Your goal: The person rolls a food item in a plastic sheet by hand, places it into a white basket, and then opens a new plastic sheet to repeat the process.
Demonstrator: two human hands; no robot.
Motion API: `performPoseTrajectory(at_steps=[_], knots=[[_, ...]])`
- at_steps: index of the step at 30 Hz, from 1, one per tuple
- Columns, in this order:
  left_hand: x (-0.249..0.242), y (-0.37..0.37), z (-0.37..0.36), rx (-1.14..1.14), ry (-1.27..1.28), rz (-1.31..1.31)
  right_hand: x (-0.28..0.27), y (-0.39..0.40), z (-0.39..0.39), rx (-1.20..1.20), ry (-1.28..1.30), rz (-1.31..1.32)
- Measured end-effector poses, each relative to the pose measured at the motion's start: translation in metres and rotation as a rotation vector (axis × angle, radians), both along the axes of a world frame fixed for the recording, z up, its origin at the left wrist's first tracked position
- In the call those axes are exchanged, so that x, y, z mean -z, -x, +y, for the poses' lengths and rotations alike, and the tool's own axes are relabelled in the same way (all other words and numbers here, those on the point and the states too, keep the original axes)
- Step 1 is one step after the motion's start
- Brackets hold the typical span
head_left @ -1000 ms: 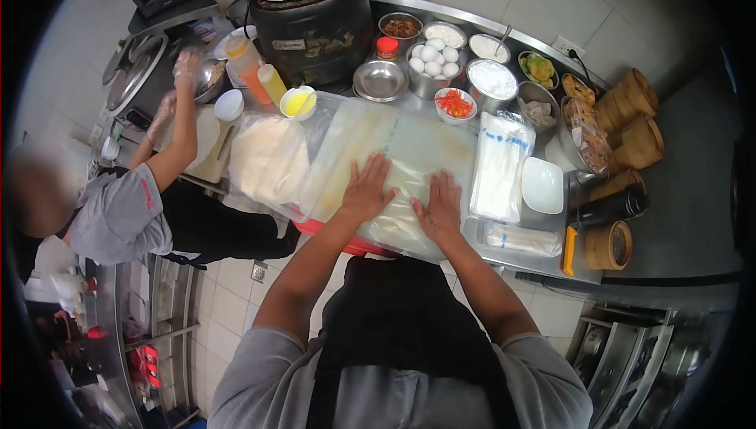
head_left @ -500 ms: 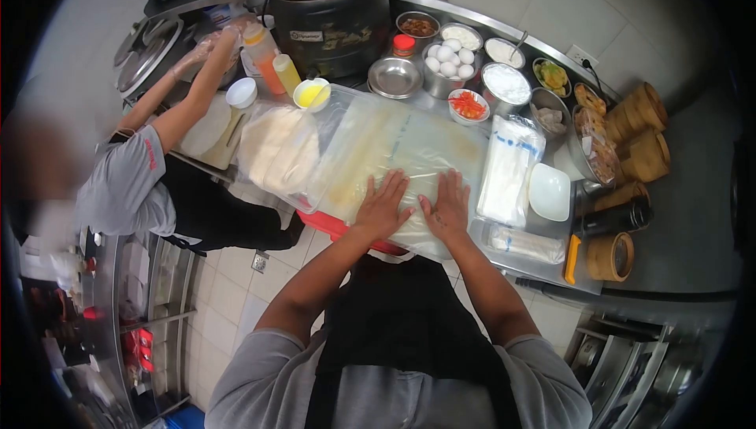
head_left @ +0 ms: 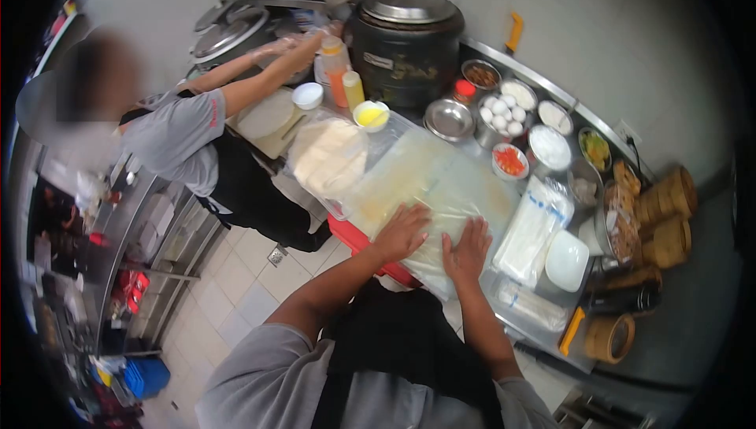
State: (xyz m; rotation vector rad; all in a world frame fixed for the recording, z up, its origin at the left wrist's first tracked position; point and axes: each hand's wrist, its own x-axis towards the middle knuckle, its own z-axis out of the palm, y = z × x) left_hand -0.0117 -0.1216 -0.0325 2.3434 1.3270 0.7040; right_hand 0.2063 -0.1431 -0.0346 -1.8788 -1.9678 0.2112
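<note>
My left hand lies palm down with its fingers stretched out on a clear plastic sheet. Beside it, my right hand is pressed flat on the same sheet, fingers extended. Under the plastic is a pale, stained cutting board. Left of the board sits a stack of flat, round dough sheets in clear plastic. To the right of my right hand is a pack of plastic bags, with a white square dish next to it.
Eggs in a metal bowl, a bowl of chopped red pieces and other bowls line the back. A black soup kettle stands behind squeeze bottles. At left, a co-worker reaches over the counter. Bamboo steamers stack at right.
The head view has turned, so the counter appears further right and lower. Both my hands stay flat on the plastic sheet. The co-worker's arms still reach toward the back.
</note>
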Motion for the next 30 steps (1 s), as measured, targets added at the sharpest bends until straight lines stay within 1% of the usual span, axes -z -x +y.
performPoseTrajectory(at_steps=[1, 2, 3, 5, 6, 7, 8, 11, 13, 15, 17, 19, 21, 23, 25, 26, 27, 29, 30], knots=[[-0.001, 0.001, -0.002, 0.036, -0.029, -0.036, 0.001, -0.001, 0.0, 0.009, -0.005, -0.004], [-0.002, -0.001, -0.006, 0.002, -0.155, -0.089, 0.002, -0.001, 0.0, -0.002, -0.01, 0.0], [-0.005, -0.001, -0.009, -0.019, -0.172, -0.081, 0.001, -0.001, 0.0, -0.024, -0.025, 0.007], [-0.023, -0.002, -0.018, -0.016, -0.209, -0.132, -0.003, -0.001, 0.0, -0.003, 0.026, 0.02], [-0.037, -0.002, -0.024, -0.011, -0.293, -0.191, -0.002, -0.003, 0.0, -0.023, 0.011, 0.029], [-0.047, 0.0, -0.031, -0.027, -0.31, -0.178, -0.001, -0.004, 0.0, -0.019, 0.0, 0.043], [-0.055, 0.003, -0.042, -0.066, -0.288, -0.217, 0.0, -0.004, -0.001, -0.016, -0.01, 0.058], [-0.055, 0.022, -0.074, -0.194, -0.28, -0.274, 0.004, -0.006, -0.001, -0.019, -0.07, 0.084], [-0.043, 0.04, -0.103, -0.383, -0.19, -0.279, 0.005, -0.008, -0.002, -0.04, -0.076, 0.107], [-0.023, 0.063, -0.134, -0.608, -0.152, -0.331, 0.0, -0.009, -0.002, -0.062, -0.077, 0.129], [0.01, 0.095, -0.169, -0.924, -0.105, -0.457, -0.007, -0.01, -0.004, -0.077, -0.055, 0.147], [0.013, 0.126, -0.209, -1.157, -0.018, -0.554, -0.005, -0.01, -0.004, -0.1, -0.064, 0.164], [0.016, 0.157, -0.25, -1.355, -0.05, -0.545, -0.006, -0.012, -0.006, -0.125, -0.078, 0.171], [0.023, 0.191, -0.298, -1.515, -0.024, -0.17, -0.01, -0.012, -0.006, -0.138, -0.051, 0.198], [0.013, 0.205, -0.338, -1.586, -0.008, -0.016, 0.003, -0.012, -0.004, -0.141, -0.065, 0.158], [0.006, 0.213, -0.358, -1.615, 0.173, 0.023, 0.009, -0.012, -0.002, -0.13, -0.068, 0.126], [0.004, 0.215, -0.372, -1.673, 0.159, 0.004, 0.018, -0.014, -0.001, -0.105, -0.059, 0.101], [0.006, 0.221, -0.411, -1.734, 0.393, 0.225, 0.032, -0.01, 0.003, -0.074, -0.026, 0.034], [0.007, 0.223, -0.426, -1.747, 0.56, 0.198, 0.032, -0.01, 0.002, -0.083, -0.032, 0.04]])
